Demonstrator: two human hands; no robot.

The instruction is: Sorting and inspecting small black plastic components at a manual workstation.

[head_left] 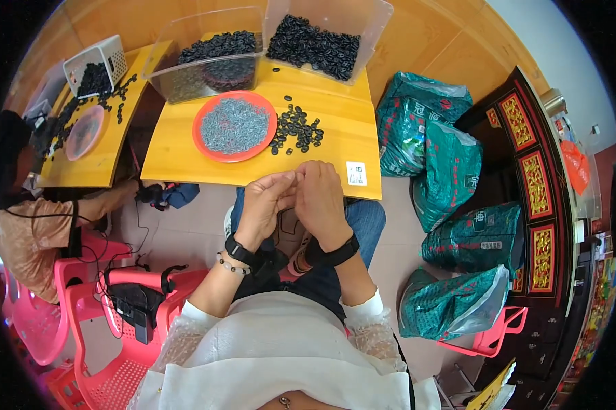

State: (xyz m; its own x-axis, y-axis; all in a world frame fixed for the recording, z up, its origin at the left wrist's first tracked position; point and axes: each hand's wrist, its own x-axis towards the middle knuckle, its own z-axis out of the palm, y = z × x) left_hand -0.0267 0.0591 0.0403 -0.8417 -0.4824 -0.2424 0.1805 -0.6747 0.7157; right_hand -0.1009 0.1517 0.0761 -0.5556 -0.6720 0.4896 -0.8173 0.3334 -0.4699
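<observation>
My left hand (pixel 261 203) and my right hand (pixel 321 206) meet just before the near edge of the yellow table (pixel 178 154). The fingers of both are closed and pressed together at the tips; whatever lies between them is hidden. Just beyond them a red round plate (pixel 200 145) carries a heap of small silvery metal pieces (pixel 234 126). Right of the plate, small glossy black oval pieces (pixel 297 128) lie loose on the tabletop. A white label with a printed code (pixel 356 173) is stuck near the table's right front corner.
Two clear plastic bins, left (pixel 168 85) and right (pixel 376 27), hold black pieces at the table's back. Green sacks (pixel 451 164) stand to the right beside a dark carved cabinet (pixel 526 157). At left, another person (pixel 38 239) sits at a second table (pixel 127 113); a pink chair (pixel 120 342) stands nearer.
</observation>
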